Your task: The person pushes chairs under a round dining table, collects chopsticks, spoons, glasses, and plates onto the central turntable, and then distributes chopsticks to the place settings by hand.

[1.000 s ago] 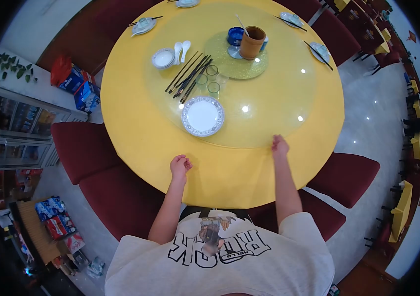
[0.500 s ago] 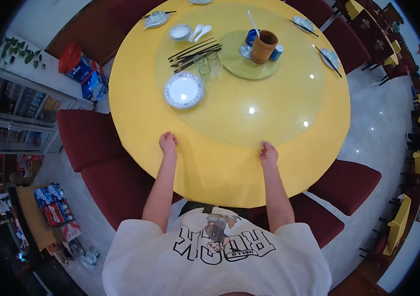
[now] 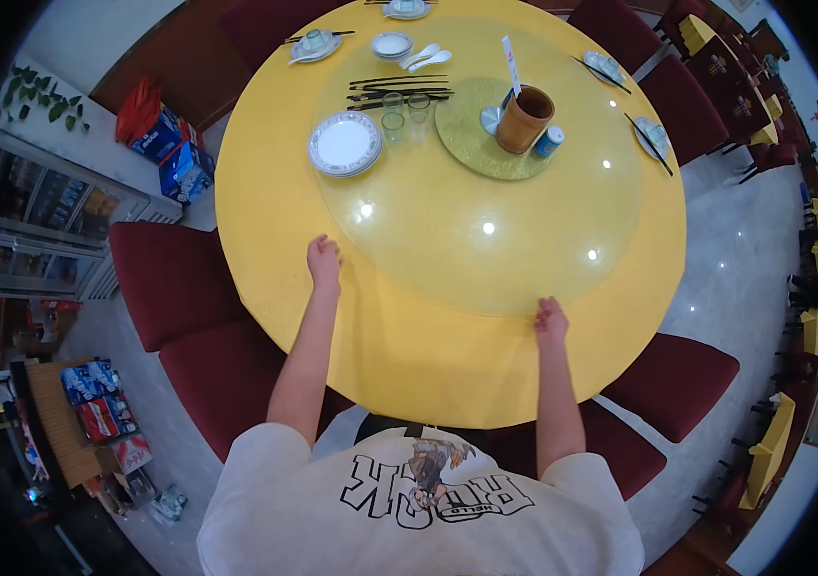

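My left hand (image 3: 324, 261) is at the left edge of the glass turntable (image 3: 486, 274), fingers loosely bent and apart, holding nothing visible. Farther right, my right hand (image 3: 551, 321) is by the turntable's near rim, also with loosely bent fingers and nothing visible in them; whether either touches the glass I cannot tell. Stacked patterned plates (image 3: 345, 144) stand beyond my left hand. Behind them are glasses (image 3: 393, 123), dark chopsticks (image 3: 397, 83), white bowls (image 3: 392, 44) and white spoons (image 3: 430, 60). A brown cup (image 3: 525, 120) and a blue-and-white container (image 3: 549, 142) stand on the raised centre disc (image 3: 474, 154).
The round table has a yellow cloth (image 3: 428, 374). Place settings (image 3: 316, 45) with chopsticks lie along its far edge. Dark red chairs (image 3: 683, 384) surround it. Boxes (image 3: 185, 171) stand on the left, and more yellow tables (image 3: 770, 451) at the right.
The turntable has turned clockwise: plates shifted up and left, chopsticks swung round, cup moved right and down. My left hand went up and left; my right hand moved left, then back right and lower.
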### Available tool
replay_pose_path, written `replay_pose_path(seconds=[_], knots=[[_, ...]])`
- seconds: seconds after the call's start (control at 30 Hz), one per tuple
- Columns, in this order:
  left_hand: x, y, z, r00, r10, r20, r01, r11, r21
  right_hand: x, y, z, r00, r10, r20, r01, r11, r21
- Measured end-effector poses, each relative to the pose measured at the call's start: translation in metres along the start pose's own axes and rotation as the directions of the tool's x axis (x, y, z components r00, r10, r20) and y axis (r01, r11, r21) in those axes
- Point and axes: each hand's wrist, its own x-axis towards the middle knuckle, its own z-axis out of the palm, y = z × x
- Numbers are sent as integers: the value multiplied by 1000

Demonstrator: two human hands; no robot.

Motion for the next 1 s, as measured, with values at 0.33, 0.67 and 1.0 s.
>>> replay_pose_path(seconds=[0.33, 0.67, 1.0], knots=[[-112, -89, -92, 970, -239, 49, 240, 970, -31, 10, 8, -57, 995, -32, 90, 50, 976, -211], [-150, -84, -121, 967, -240, 90, 243, 970, -23, -99, 108, -12, 986, 126, 110, -116, 989, -94], [-158, -82, -135, 950, -271, 154, 277, 961, -17, -46, 62, -42, 997, 66, -36, -60, 988, 143]])
